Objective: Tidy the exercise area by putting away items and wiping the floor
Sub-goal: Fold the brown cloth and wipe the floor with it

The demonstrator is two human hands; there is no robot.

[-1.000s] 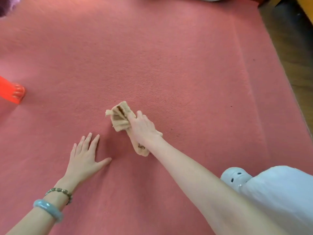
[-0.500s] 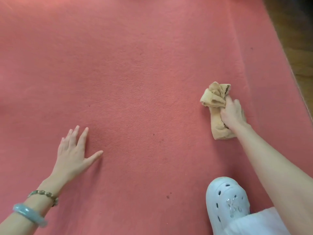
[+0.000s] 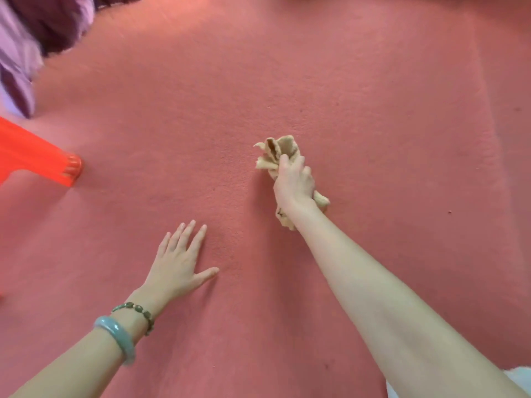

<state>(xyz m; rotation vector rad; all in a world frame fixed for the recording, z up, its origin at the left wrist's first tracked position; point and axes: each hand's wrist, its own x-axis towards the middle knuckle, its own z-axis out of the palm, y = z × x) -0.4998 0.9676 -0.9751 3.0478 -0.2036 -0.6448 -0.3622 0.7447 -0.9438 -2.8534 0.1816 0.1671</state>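
The cloth, tan and crumpled, sits bunched on the red carpet under the right hand, whose fingers curl around its middle; ruffled folds poke out beyond the fingertips and a tail shows by the wrist. The carpet looks short and felt-like, with a few dark specks. The left hand lies flat beside it, fingers spread straight, palm down, a smooth jade-coloured bangle and beaded bracelet on the wrist. Far left: an orange plastic leg, purple fabric above.
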